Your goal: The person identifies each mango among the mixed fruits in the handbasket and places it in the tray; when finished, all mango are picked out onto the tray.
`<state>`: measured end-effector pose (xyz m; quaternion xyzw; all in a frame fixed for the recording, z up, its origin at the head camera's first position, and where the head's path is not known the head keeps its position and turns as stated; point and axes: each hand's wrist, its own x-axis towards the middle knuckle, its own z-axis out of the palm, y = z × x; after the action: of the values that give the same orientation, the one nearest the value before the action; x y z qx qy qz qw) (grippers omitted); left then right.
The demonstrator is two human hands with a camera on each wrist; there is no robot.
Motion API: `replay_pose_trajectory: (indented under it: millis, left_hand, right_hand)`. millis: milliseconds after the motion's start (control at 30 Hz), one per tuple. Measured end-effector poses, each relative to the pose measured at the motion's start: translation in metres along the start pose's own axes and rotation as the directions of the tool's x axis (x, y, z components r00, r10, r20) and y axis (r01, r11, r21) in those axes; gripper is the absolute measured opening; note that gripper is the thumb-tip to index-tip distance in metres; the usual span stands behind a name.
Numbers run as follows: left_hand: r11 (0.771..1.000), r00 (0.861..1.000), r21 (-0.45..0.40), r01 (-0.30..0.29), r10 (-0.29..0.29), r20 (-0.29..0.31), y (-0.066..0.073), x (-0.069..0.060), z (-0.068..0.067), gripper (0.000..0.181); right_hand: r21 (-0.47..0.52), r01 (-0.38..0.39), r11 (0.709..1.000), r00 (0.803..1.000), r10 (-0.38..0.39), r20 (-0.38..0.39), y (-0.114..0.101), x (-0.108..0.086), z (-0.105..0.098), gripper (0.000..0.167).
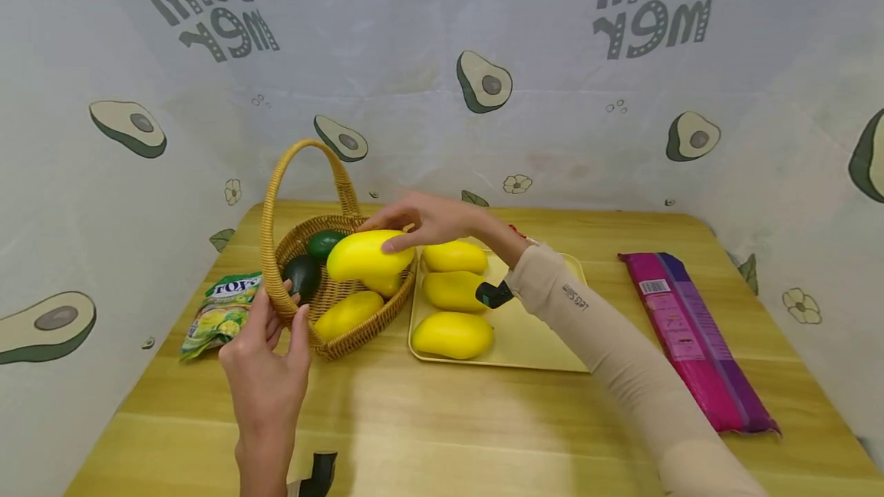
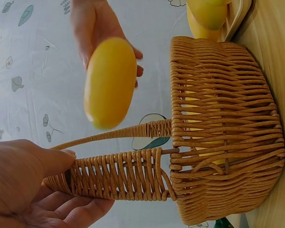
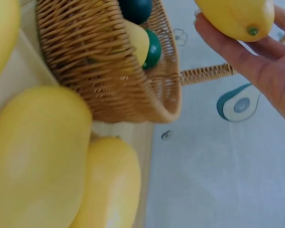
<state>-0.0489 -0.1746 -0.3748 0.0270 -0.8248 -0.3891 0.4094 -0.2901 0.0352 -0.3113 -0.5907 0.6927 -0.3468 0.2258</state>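
Gripping a yellow mango (image 1: pixel 366 255) between thumb and fingers of the right hand (image 1: pixel 435 219), above the basket (image 1: pixel 376 334); pinching its handle (image 1: pixel 268 225) with the left hand (image 1: pixel 268 366). Can read "Lets Slim" on the sleeve (image 1: pixel 608 343), "summer" twice on the curtain (image 1: pixel 414 14); cannot fully read the green bag (image 1: pixel 221 320).

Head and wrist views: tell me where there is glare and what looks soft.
Head view: pale glare on the table; left wrist view: the basket crisp, the raised mango soft-edged; right wrist view: the foreground mango soft and hazy, the basket's weave clearer.
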Motion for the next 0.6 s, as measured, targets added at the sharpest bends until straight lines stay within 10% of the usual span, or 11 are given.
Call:
replay_pose_trajectory:
  millis: [600]
  left_hand:
    - [1.0, 1.0, -0.006, 0.006, -0.006, 0.005, 0.007, 0.001, -0.001, 0.048]
  right_hand:
    - [0.136, -0.08, 0.987, 0.954, 0.115, -0.276, 0.012, -0.124, 0.01, 0.04]
